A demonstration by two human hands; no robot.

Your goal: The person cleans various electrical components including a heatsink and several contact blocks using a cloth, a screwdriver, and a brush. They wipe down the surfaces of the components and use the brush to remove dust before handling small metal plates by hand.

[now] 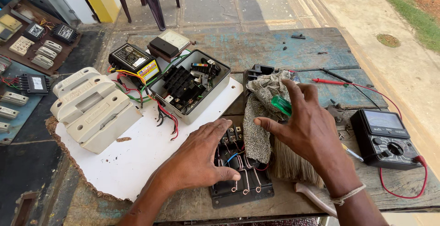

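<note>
The right hand [309, 127] closes its fingers around a screwdriver with a green translucent handle [281, 105], thumb stretched out over a patterned grey cloth [259, 111] that lies on a brush [293, 164]. The left hand [199, 157] lies flat, fingers together and holding nothing, pressing on a black terminal block with copper wire loops [240, 180] at the near edge of the wooden table [275, 47]. An open grey electrical box [190, 86] sits on a white board [137, 157] just beyond, and a black analogue multimeter [385, 136] stands to the right.
</note>
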